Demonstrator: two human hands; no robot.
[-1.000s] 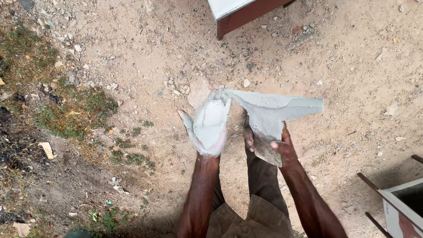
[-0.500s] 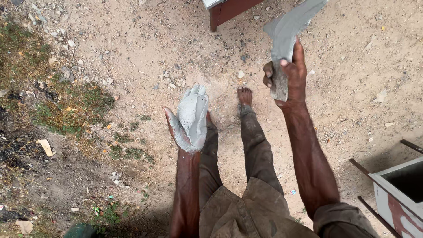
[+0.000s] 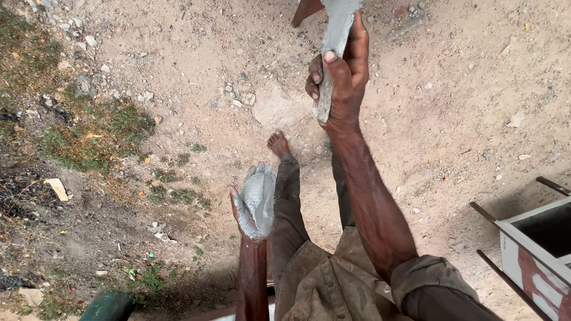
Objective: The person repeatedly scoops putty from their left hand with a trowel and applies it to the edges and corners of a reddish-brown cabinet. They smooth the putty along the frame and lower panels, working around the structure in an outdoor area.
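- Head view, looking down: the right hand (image 3: 340,83) is raised and clenched around a trowel (image 3: 333,41) coated in grey mortar, thumb pressed along the blade's near end; the blade runs up out of the top of the frame.
- Left hand (image 3: 256,202) is held low beside the left leg, palm up and fingers spread, gripping nothing; a smear of wet grey mortar (image 3: 260,193) covers the palm and fingers.
- Judgement on handling: the cupped palm should stay level so the mortar does not slide off, and the trowel needs a firm grip near the blade, as its coated surface looks slippery.
- One bare foot (image 3: 278,144) stands on sandy ground (image 3: 452,107) strewn with small stones; grass patches (image 3: 95,128) lie to the left.
- Containers: a white-and-red box frame (image 3: 535,255) at the lower right is open at the top; its interior is dark and its contents cannot be made out.
- A green rounded object (image 3: 107,306) sits at the bottom edge, too cropped to identify.
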